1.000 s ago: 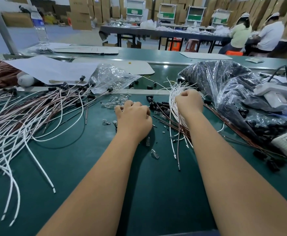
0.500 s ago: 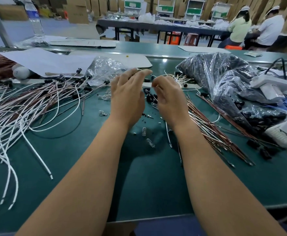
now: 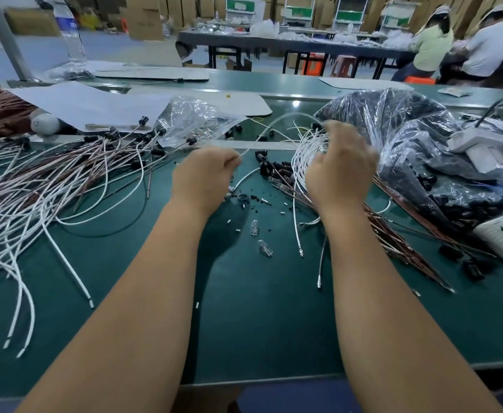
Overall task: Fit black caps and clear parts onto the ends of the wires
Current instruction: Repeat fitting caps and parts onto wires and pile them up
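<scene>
My left hand pinches a white wire that arcs up and right over the table. My right hand, blurred by motion, is at the bunch of white wires; its fingers are raised and I cannot tell whether they hold one. A small heap of black caps lies between my hands. Two clear bulbs lie on the green table just below. A large spread of white and brown wires with caps fitted covers the left side.
A clear bag of bulbs lies behind my left hand. A big bag of black caps fills the right, with brown wires fanned under it and a white device beyond. Two people sit at a far table.
My hands have moved apart. The left now pulls a white wire out to the left, and the right has gone back to the wire bunch.
</scene>
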Tool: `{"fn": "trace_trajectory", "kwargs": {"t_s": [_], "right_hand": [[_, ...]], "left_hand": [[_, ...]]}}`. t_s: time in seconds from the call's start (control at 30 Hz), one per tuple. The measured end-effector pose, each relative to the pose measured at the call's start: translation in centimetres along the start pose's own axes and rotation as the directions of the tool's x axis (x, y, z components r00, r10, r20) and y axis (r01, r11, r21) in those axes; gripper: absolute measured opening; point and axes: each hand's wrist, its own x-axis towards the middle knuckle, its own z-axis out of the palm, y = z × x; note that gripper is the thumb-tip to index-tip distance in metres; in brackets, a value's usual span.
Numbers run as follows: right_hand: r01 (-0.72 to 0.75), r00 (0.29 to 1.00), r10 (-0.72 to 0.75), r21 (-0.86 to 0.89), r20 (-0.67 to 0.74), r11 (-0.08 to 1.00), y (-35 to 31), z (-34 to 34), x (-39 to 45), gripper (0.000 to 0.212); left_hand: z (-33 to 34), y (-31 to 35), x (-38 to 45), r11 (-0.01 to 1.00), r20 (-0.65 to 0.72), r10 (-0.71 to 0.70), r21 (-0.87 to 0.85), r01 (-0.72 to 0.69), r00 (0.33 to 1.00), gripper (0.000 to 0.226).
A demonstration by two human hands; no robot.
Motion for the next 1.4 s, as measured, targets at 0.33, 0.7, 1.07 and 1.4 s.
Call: {"fn": "trace_trajectory", "kwargs": {"t_s": [0.33,0.7,1.07,1.4], "right_hand": [[0.416,0.866,-0.399,0.010,0.302,0.909,-3.5,1.9,-1.4,0.030],[-0.097,0.921,-0.013,0.261,0.389,0.961,-2.8,2.2,-0.9,0.029],[-0.021,0.873,0.012,0.015,0.487,1.000,-2.8,4.1,-0.4,0.020],[-0.142,0.891,0.023,0.230,0.453,0.963,-3.3,2.7,-0.7,0.018]], "left_hand": [[-0.3,1.2,-0.2,0.998,0.059,0.068,0.010,-0.069,0.996,0.036],[0.2,0.8,-0.4,0.979,0.028,-0.140,-0.144,0.143,0.990,0.040],[0.8,0.2,-0.3,0.951,0.076,-0.243,-0.177,0.253,0.967,0.035],[1.4,0.4,0.1,0.992,0.215,-0.035,-0.114,0.061,0.976,0.052]]}}
